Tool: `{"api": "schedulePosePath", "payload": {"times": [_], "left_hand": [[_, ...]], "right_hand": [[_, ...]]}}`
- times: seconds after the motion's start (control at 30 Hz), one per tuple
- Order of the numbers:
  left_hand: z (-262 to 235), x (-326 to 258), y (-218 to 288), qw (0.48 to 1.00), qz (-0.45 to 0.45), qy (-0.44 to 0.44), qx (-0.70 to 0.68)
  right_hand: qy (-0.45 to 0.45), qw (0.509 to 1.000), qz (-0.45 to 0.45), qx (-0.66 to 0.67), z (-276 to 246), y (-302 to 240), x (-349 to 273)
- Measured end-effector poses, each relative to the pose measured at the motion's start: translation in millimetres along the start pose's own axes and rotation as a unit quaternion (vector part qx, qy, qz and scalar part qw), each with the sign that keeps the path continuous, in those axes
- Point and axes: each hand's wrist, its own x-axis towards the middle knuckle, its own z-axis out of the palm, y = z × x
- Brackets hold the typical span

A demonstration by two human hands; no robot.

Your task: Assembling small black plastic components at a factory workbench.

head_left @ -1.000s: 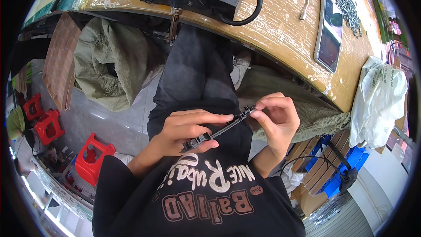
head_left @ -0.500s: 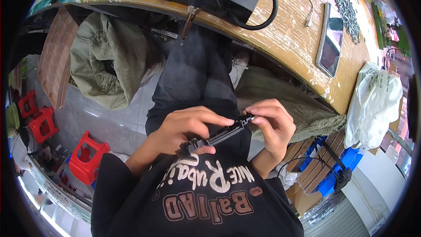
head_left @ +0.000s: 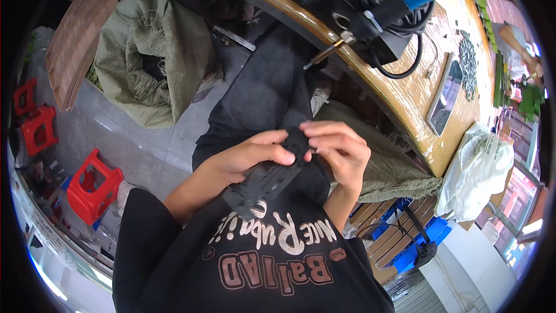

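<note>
Over my lap, my left hand (head_left: pixel 249 156) is closed on a flat black plastic part (head_left: pixel 263 185), its thumb lying across the upper face. The part has slots and raised edges, somewhat smeared by motion. At the part's far right end, my right hand (head_left: pixel 343 149) has its fingers and thumb bent in against it. Whether a small piece is also between those fingertips is hidden. Ahead and to the right, a soldering iron (head_left: pixel 405 3) with a blue handle juts over the table edge, its tip pointing down toward my legs.
On the wooden table (head_left: pixel 382 84) are a black box (head_left: pixel 324 1) with cables, a phone (head_left: pixel 445 95) and a heap of small metal parts (head_left: pixel 467 61). A white plastic bag (head_left: pixel 475 174) hangs at the right corner. Sacks (head_left: pixel 136 52) and red stools (head_left: pixel 92 185) stand on the floor.
The black part has turned from edge-on to showing its broad face. My right hand has shifted slightly left. The whole view has swung, so the table and soldering iron appear further right.
</note>
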Motion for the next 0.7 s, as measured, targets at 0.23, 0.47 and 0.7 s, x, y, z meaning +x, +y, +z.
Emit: {"api": "schedulePosePath", "payload": {"times": [0.23,0.47,0.7], "left_hand": [[-5,18,12,0.887,0.361,0.157,0.242],[2,25,24,0.862,0.387,0.152,0.289],[7,20,29,0.868,0.362,0.142,0.309]], "right_hand": [[0.048,0.920,0.298,0.249,13,-5,-4],[0.017,0.886,0.318,0.337,21,-17,-9],[0.023,0.904,0.301,0.301,20,-20,-7]]}}
